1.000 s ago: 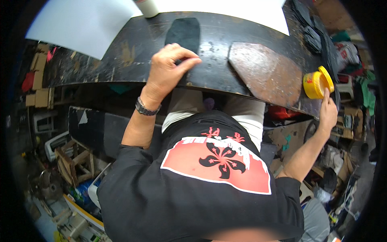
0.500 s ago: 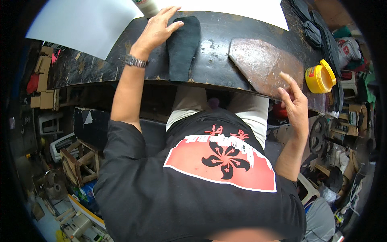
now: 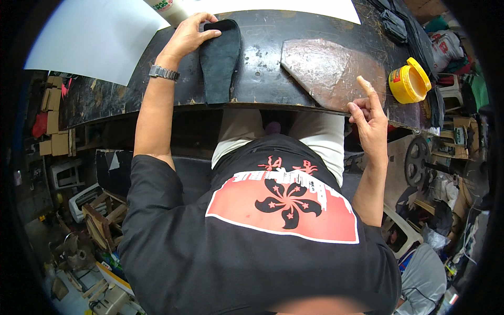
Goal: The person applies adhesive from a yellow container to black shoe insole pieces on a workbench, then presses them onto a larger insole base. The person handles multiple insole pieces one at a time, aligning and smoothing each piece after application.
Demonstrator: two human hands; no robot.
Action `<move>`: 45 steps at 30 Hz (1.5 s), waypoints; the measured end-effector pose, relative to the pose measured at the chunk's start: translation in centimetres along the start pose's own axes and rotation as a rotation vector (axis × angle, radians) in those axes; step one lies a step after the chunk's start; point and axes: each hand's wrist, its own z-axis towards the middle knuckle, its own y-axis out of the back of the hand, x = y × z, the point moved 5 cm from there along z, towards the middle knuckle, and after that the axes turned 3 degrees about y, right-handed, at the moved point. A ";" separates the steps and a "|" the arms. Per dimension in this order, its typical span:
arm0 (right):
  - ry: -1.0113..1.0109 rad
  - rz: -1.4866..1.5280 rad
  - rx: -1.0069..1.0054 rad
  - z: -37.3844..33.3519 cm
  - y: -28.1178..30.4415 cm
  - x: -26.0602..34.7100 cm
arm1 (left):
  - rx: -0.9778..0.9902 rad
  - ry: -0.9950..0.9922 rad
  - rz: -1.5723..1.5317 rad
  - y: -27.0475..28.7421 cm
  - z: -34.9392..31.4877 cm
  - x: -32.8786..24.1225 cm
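Note:
A dark, sole-shaped piece (image 3: pixel 219 65) lies on the black worktable, its narrow end at the near edge. My left hand (image 3: pixel 190 38) has its thumb over the rounded far end and its fingers at the rim, which is slightly raised. A metal-banded watch is on that wrist. My right hand (image 3: pixel 371 118) is over the near edge of a brown, angular board (image 3: pixel 328 68) with a shiny, worn surface. Its index finger points up with a pale smear on the tip; the other fingers are bent near the thumb, and no object shows in them.
An open yellow tub (image 3: pixel 407 85) with its lid tipped back stands right of the board. White sheets (image 3: pixel 100 39) and a pale container (image 3: pixel 170 9) are at the far left. Dark folded material (image 3: pixel 396 29) lies far right. A handwheel (image 3: pixel 416 161) is below the table's right end.
My left fingers have closed over the far end of the sole-shaped piece, whose rim now lifts a little. My right index finger has straightened while the others bent. The whole view has shifted slightly.

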 end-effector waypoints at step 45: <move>0.394 0.342 -0.511 6.1 3.0 0.4 | 0.474 -0.259 -0.991 -12.7 -3.6 -22.2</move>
